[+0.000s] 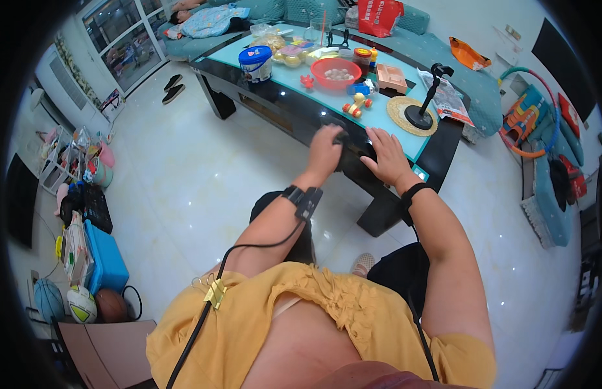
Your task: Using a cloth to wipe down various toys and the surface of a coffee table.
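Note:
My left hand (326, 150) is at the near edge of the black coffee table (276, 99) with its fingers curled around a small dark object (341, 138), blurred and partly hidden. To its right, my right hand (387, 154) rests with spread fingers on the table's glass edge and holds nothing. Beyond my hands stand a toy with red wheels (358, 105), a blue toy (362, 89), a red plastic bowl (320, 73) of small round pale things, and a black phone stand (418, 116) on a round woven mat (396, 104).
A blue-lidded tub (255, 65), a red-capped jar (362, 61) and a pink tray (391, 79) stand farther back. A teal sofa (439, 48) runs behind the table, where a person lies at the far left. Black shoes (173, 92) are on the tiled floor.

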Motion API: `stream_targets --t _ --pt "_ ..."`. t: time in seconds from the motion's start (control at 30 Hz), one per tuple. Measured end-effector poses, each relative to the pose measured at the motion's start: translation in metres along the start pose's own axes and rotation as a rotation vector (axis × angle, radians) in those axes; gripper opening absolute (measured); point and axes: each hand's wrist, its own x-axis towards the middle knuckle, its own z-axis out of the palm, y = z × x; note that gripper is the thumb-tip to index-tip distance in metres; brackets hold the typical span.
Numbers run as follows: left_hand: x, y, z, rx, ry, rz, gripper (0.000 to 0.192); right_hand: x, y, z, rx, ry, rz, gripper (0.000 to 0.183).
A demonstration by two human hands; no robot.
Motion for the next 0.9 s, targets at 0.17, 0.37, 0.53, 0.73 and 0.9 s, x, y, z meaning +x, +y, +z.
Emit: stream_targets --t 0.17,0.37,0.53,0.73,0.9 --pt "-0.009 0.021 -0.02 -0.317 -0.546 -0.175 0.033 -0.004 0.004 0.003 -0.074 0.038 -0.061 0.074" --pt "0.006 0.033 -0.089 -0.666 -0.299 -0.753 0.029 -0.031 -0.085 0.019 0.237 0.068 -0.449 0.034" --pt "0.003 0.003 -0.125 -1.002 -0.103 -0.929 0.026 -0.181 -0.166 0.161 0.532 -0.937 -0.268 0.028" --pt "-0.032 -0.05 -0.181 -1.071 0.293 -1.399 0.033 -0.236 -0.163 0.199 0.768 -1.565 0.19 0.036" --pt "-0.012 -0.058 -0.226 -1.103 0.459 -1.419 0.037 -0.185 -0.17 0.186 0.884 -1.502 0.341 0.037"
